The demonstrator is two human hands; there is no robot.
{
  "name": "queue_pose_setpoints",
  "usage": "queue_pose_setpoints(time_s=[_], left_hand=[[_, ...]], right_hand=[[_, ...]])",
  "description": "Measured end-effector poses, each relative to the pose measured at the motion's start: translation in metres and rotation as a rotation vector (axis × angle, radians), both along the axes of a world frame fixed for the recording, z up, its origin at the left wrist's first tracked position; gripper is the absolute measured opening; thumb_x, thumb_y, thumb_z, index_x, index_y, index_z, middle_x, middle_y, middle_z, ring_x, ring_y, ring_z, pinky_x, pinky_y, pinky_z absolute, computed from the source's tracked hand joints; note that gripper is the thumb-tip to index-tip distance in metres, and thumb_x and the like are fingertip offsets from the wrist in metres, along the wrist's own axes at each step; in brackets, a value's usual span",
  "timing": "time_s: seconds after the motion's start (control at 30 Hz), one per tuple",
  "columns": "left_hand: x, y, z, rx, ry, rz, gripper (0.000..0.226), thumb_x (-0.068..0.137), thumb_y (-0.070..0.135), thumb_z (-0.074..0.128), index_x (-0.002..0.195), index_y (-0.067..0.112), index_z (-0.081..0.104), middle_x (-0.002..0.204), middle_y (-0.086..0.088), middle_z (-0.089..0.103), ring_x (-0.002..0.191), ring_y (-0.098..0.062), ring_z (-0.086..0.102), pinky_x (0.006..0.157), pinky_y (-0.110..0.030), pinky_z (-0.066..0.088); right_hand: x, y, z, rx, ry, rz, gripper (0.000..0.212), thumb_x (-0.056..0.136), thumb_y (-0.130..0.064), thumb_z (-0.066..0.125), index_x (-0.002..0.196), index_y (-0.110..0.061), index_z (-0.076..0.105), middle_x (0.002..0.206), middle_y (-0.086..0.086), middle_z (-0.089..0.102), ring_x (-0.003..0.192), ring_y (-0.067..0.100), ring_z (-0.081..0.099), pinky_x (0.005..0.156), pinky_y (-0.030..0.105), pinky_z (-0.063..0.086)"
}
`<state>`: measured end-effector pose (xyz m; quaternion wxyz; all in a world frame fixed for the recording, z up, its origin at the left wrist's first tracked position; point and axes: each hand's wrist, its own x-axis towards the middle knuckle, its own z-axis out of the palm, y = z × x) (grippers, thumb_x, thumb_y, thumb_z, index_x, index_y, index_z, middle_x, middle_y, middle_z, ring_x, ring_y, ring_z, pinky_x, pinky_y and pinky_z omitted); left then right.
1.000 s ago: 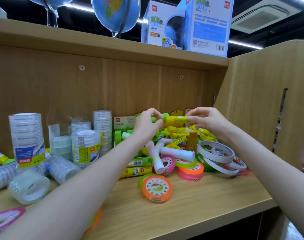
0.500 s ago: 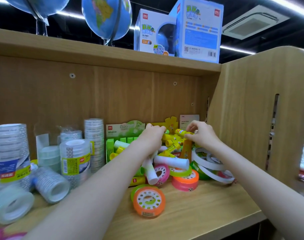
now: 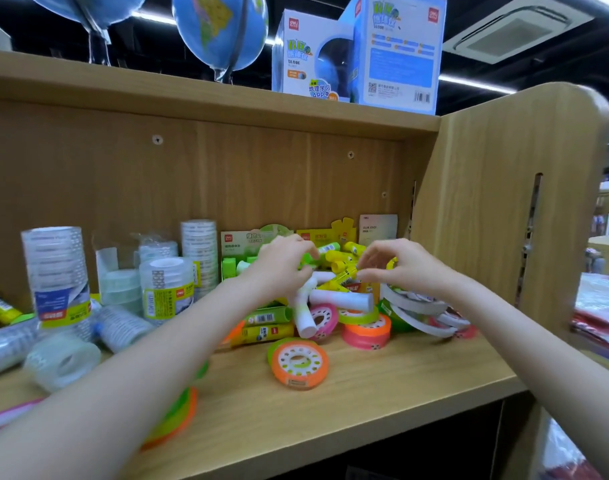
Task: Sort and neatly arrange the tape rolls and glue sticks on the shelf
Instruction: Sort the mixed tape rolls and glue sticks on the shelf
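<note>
Yellow glue stick (image 3: 344, 279) is pinched at its right end by right hand (image 3: 396, 265), long axis slanting leftward toward left hand (image 3: 282, 268), whose grip cannot be told.

I count two hands (image 3: 282, 263) in there, two globes (image 3: 220, 29) and two globe boxes (image 3: 398, 53) up top, plus three white glue sticks (image 3: 341, 299), roughly.

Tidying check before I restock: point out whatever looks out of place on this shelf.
Glue sticks lie heaped with white tubes and neon tape rolls, unsorted. Left, clear tape rolls have toppled beside upright stacks. Both hands, left hand and right hand, are in the heap.
</note>
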<state>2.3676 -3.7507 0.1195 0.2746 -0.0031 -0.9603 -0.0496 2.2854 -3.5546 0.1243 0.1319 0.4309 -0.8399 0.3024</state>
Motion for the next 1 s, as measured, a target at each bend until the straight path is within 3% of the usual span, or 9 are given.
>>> queue_pose_setpoints(time_s=[0.1,0.17,0.4,0.53,0.63,0.77,0.87,1.0], left_hand=[[0.024,-0.003,-0.007,0.062,-0.012,-0.037,0.028,0.089,0.019,0.049,0.114,0.018,0.060,0.121,-0.007,0.053,0.118,-0.026,0.044,0.099,-0.040,0.035],[0.040,-0.006,-0.011,0.079,-0.042,-0.041,0.028,0.088,0.027,0.047,0.112,0.021,0.061,0.118,-0.006,0.054,0.115,-0.024,0.047,0.097,-0.041,0.037],[0.067,-0.015,-0.019,0.058,-0.095,-0.109,0.031,0.090,0.025,0.054,0.121,0.023,0.058,0.128,-0.003,0.051,0.120,-0.020,0.044,0.102,-0.034,0.033],[0.052,-0.012,-0.018,-0.008,-0.195,-0.123,0.033,0.094,0.023,0.049,0.126,0.027,0.055,0.141,-0.004,0.040,0.129,-0.023,0.035,0.108,-0.035,0.025],[0.037,-0.010,-0.017,-0.090,-0.285,-0.092,0.032,0.096,0.021,0.043,0.123,0.032,0.057,0.143,-0.001,0.036,0.127,-0.027,0.033,0.107,-0.040,0.025],[0.027,-0.010,-0.017,-0.121,-0.284,-0.072,0.033,0.095,0.017,0.042,0.121,0.030,0.058,0.136,-0.001,0.043,0.115,-0.024,0.037,0.099,-0.034,0.028],[0.022,-0.014,-0.020,-0.099,-0.264,-0.084,0.031,0.094,0.019,0.044,0.117,0.031,0.060,0.127,-0.002,0.050,0.109,-0.024,0.040,0.096,-0.034,0.031],[0.020,-0.014,-0.023,-0.098,-0.215,-0.096,0.030,0.094,0.016,0.043,0.116,0.026,0.061,0.124,-0.004,0.053,0.112,-0.023,0.043,0.090,-0.027,0.025]], right_hand=[[0.015,-0.009,-0.014,0.269,0.058,-0.016,0.021,0.077,-0.033,0.073,0.092,-0.021,0.064,0.093,-0.002,0.066,0.090,0.014,0.058,0.079,0.029,0.046],[0.018,-0.014,-0.018,0.283,0.132,-0.067,0.023,0.077,-0.029,0.072,0.097,-0.020,0.064,0.093,0.002,0.065,0.091,0.017,0.057,0.080,0.033,0.045],[0.015,-0.010,-0.007,-0.160,0.144,-0.105,0.014,0.077,-0.015,0.072,0.089,-0.013,0.065,0.087,0.006,0.065,0.079,0.020,0.056,0.068,0.029,0.039],[-0.009,-0.006,0.006,-0.450,0.108,-0.302,0.015,0.079,-0.012,0.070,0.092,-0.007,0.065,0.085,0.006,0.061,0.078,0.018,0.052,0.066,0.023,0.032],[-0.035,-0.004,0.009,-0.514,0.058,-0.459,0.015,0.083,-0.010,0.065,0.096,-0.004,0.062,0.096,0.012,0.060,0.085,0.020,0.049,0.066,0.022,0.032],[-0.059,-0.011,0.006,-0.366,0.024,-0.548,0.019,0.085,-0.014,0.065,0.098,-0.002,0.060,0.107,0.019,0.061,0.094,0.029,0.054,0.070,0.032,0.041],[-0.064,-0.017,0.000,-0.146,-0.004,-0.493,0.020,0.089,-0.020,0.059,0.102,-0.005,0.063,0.113,0.017,0.060,0.097,0.029,0.054,0.072,0.031,0.040],[-0.066,-0.008,-0.001,-0.122,0.102,-0.476,0.021,0.090,-0.014,0.056,0.107,-0.006,0.065,0.112,0.015,0.062,0.106,0.030,0.053,0.077,0.030,0.038]])
